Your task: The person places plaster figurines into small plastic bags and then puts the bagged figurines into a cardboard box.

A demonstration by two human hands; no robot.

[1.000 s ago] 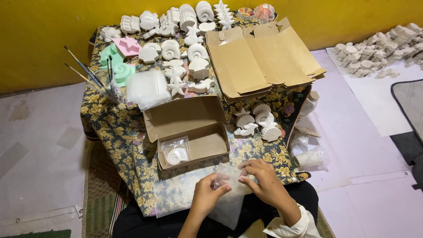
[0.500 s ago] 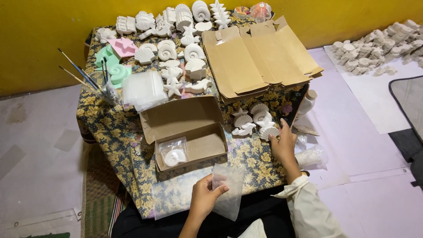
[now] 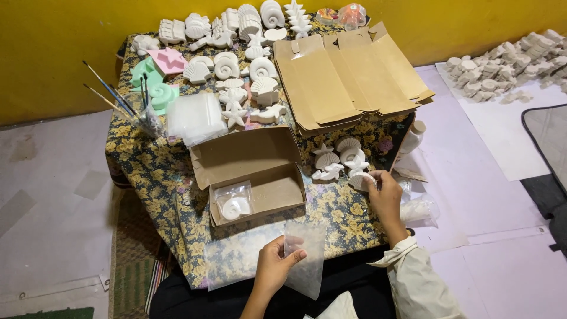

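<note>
My left hand (image 3: 276,265) holds a small clear plastic bag (image 3: 307,255) by its upper edge, near the front of the low table. My right hand (image 3: 383,190) reaches to the right side of the table and closes its fingers on a white plaster shell figure (image 3: 358,179) at the edge of a small group of shell and starfish figures (image 3: 334,158). An open brown cardboard box (image 3: 260,176) lies between my hands and holds one bagged white shell (image 3: 234,205).
The table has a floral cloth (image 3: 158,183). Flat folded cardboard boxes (image 3: 348,77) lie at back right, many white and coloured plaster figures (image 3: 233,44) at the back, paintbrushes in a jar (image 3: 144,115) and a stack of clear bags (image 3: 195,118) at left. More figures (image 3: 502,65) lie on the floor.
My right hand left the bag, swung right across the table and closed on a white shell figure. My left hand kept the bag.
</note>
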